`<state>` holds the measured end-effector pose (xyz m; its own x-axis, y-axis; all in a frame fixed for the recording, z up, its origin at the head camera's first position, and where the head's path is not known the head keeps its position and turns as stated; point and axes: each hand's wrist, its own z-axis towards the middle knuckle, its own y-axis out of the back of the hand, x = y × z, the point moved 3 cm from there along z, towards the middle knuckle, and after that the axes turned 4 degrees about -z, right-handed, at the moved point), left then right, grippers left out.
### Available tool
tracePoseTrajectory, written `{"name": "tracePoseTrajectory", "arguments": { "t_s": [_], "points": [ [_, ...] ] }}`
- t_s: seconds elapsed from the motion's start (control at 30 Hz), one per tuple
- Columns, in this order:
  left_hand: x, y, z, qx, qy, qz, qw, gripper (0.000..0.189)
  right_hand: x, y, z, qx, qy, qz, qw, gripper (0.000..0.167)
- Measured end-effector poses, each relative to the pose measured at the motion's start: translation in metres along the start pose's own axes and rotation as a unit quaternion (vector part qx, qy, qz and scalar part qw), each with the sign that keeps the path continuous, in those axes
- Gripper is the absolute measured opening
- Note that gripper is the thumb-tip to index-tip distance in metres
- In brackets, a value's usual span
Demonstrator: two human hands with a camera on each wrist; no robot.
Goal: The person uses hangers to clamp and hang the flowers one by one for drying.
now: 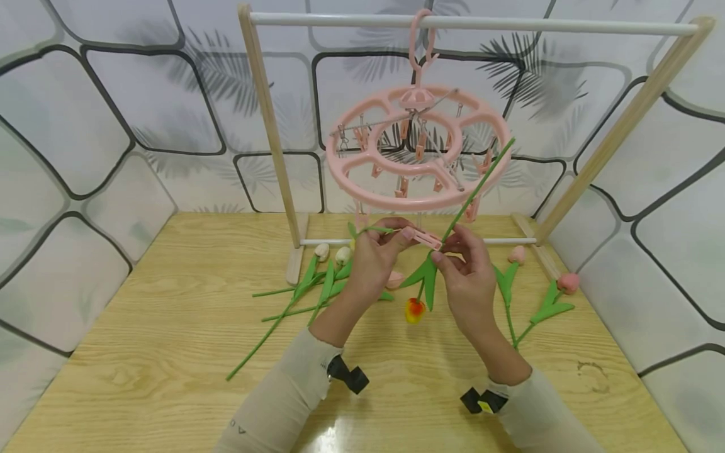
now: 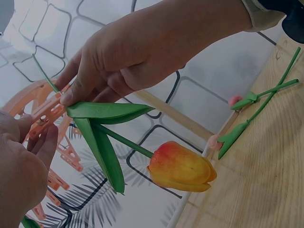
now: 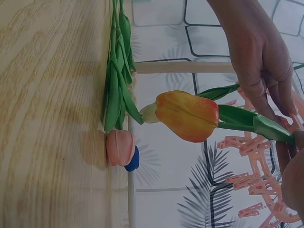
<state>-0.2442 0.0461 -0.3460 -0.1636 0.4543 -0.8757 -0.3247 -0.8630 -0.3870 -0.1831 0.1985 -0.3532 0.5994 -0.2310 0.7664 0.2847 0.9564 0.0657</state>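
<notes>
My left hand pinches a pink clothespin that hangs under the round pink clip hanger. The right hand grips the stem of an orange-yellow artificial tulip beside that clothespin. This tulip is upside down, with its bloom below and its green stem slanting up past the ring. In the left wrist view its leaves are right under the right fingertips. Whether the clothespin bites on the stem cannot be told. A paler tulip shows behind the orange one in the right wrist view.
The hanger's hook sits on the white bar of a wood-legged rack. White tulips lie on the table at left, pink tulips at right. More pink clothespins dangle from the ring. Patterned walls enclose the table.
</notes>
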Motion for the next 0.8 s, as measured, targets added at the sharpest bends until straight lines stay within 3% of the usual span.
{"name": "tracePoseTrajectory", "arguments": {
  "t_s": [0.37,0.63,0.8],
  "points": [
    [0.0019,-0.0013,-0.001,-0.01,0.024,-0.013,0.9996,0.02,-0.0003,-0.0005,0.0009,-0.008,0.015,-0.04,0.999,0.054],
    [0.0034,-0.0011,-0.0025,0.001,0.021,0.049,0.9986,0.021,-0.0034,-0.0002,0.0015,-0.01,0.017,-0.046,0.9987,0.053],
    [0.0061,-0.0018,-0.0038,0.009,0.01,0.052,0.9986,0.023,-0.004,0.0005,0.0016,-0.006,0.014,-0.052,0.9985,0.054]
  ]
}}
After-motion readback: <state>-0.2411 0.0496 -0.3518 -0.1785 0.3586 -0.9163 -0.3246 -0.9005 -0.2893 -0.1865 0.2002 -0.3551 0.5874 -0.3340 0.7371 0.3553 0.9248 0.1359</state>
